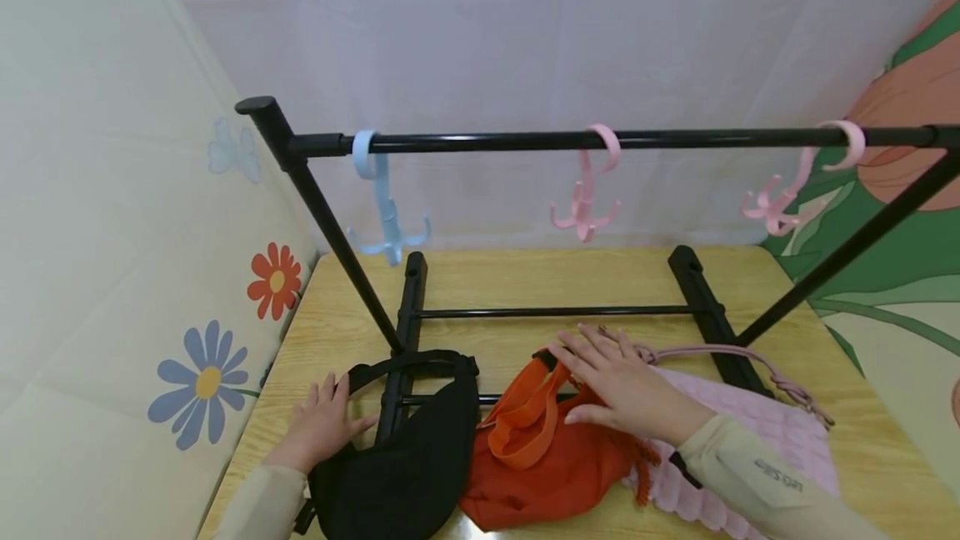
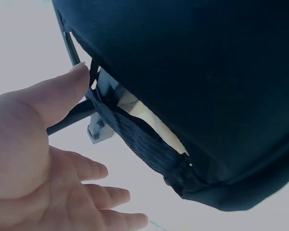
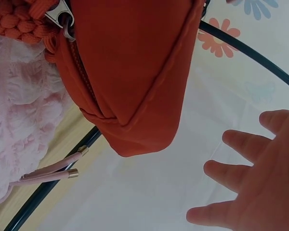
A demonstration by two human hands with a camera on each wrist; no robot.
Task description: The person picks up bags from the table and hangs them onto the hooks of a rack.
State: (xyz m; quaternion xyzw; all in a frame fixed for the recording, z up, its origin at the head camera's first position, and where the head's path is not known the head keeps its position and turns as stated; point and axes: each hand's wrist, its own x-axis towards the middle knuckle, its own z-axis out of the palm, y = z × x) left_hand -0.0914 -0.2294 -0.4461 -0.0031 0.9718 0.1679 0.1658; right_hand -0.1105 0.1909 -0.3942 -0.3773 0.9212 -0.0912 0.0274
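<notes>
Three bags lie side by side on the table. My left hand (image 1: 322, 423) is beside the black bag (image 1: 405, 473), its fingers spread near the strap (image 1: 420, 363). In the left wrist view, the thumb (image 2: 62, 91) points at the strap and the palm faces up toward the camera. Over the red-orange bag (image 1: 547, 473) is my right hand (image 1: 618, 382), palm down with fingers extended, overlapping its orange strap (image 1: 521, 440). The right wrist view has that hand's fingers spread apart, with nothing between them. A pink quilted bag (image 1: 787, 440) lies partly beneath the right forearm.
A black rack stands on the wooden table (image 1: 345, 298), with a top bar (image 1: 487, 142) across the view. From it hang a blue hook (image 1: 388, 223), a pink hook (image 1: 582, 207) and another pink hook (image 1: 780, 207). A flowered wall panel (image 1: 112, 232) borders the left side.
</notes>
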